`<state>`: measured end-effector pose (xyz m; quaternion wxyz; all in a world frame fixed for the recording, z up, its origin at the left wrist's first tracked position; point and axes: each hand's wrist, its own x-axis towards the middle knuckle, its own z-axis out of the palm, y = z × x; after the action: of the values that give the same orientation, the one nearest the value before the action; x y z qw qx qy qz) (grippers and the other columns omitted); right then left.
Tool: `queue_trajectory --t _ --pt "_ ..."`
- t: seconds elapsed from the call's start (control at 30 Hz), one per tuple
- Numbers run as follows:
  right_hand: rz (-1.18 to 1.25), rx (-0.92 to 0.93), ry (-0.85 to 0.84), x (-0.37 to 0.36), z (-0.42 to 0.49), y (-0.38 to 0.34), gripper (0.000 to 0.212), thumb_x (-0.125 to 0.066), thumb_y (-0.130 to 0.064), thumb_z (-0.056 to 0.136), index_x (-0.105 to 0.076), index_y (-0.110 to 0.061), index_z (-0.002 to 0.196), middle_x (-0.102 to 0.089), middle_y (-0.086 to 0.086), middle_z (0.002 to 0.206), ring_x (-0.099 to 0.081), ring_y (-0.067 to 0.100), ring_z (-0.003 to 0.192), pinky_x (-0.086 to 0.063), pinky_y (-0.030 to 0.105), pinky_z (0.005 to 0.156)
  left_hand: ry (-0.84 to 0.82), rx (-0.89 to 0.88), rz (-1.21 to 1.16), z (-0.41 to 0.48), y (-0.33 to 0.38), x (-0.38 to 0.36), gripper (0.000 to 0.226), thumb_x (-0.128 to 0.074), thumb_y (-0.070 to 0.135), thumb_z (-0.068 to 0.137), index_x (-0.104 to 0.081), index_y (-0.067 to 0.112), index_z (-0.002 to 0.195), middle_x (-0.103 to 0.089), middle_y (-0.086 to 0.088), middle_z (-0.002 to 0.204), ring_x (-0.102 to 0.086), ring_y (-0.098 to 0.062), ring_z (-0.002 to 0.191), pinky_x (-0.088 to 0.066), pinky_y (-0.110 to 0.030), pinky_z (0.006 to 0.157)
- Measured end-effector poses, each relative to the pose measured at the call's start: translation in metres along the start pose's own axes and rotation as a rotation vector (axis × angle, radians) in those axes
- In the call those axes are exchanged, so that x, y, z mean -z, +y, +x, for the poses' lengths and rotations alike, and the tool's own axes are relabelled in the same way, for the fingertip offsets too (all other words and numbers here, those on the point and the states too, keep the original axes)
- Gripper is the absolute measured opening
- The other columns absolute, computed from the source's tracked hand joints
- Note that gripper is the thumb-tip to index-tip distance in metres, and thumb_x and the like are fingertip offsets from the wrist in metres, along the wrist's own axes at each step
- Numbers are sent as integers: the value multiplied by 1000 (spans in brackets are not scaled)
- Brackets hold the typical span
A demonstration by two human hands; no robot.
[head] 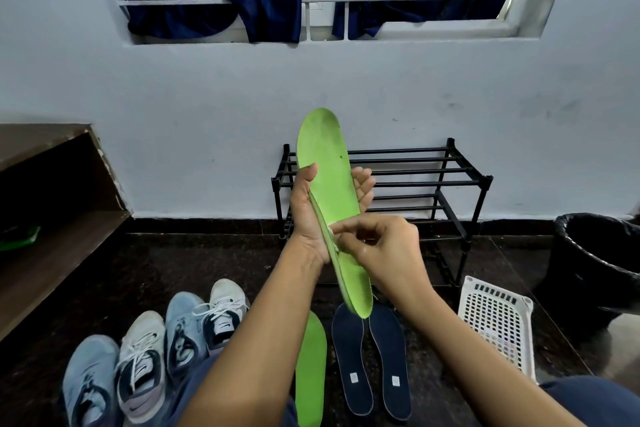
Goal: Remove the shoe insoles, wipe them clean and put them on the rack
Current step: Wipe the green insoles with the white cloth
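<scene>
Insole (329, 177), green foam, textured, in left hand (304, 215); right hand (377, 246) pinching edge.

The rack (415, 171) shows open bars on its right half, reachable from above. A raised green insole (329, 163) covers its left end. Two dark insoles (351, 350) and a second green insole (311, 367) lie on the floor (194, 260) before it; a white basket (495, 322) and a black bin (595, 253) stand at right.

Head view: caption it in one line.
Left hand holds a green insole while the right hand pinches a white wipe against it, black rack behind.
</scene>
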<state>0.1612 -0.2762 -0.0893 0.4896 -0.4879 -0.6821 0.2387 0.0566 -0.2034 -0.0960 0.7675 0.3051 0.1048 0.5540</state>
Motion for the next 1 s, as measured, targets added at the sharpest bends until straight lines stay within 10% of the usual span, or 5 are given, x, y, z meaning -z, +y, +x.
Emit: queue_trajectory --t 0.27,0.57,1.0 --pt "-96 44 183 3 15 15 19 -72 0 73 -76 -18 77 -65 -11 67 -60 -1 72 -39 1 66 34 -10 51 3 -20 -13 79 -85 49 42 -62 0 100 -65 -12 96 -64 -22 87 -53 -28 81" --pt "-266 76 379 2 31 24 15 -70 0 73 -75 -12 79 -73 5 85 -67 21 74 -53 33 76 30 74 104 0 -30 -20 76 -83 50 38 -62 7 97 -63 -8 91 -61 -21 81 -53 -29 75" --pt "-90 36 85 -5 1 -7 22 -70 0 73 -77 -20 77 -62 -17 63 -57 -8 66 -35 -1 64 -27 -34 26 -3 1 -1 88 -81 52 46 -60 -4 111 -67 -14 105 -65 -24 97 -53 -31 85"
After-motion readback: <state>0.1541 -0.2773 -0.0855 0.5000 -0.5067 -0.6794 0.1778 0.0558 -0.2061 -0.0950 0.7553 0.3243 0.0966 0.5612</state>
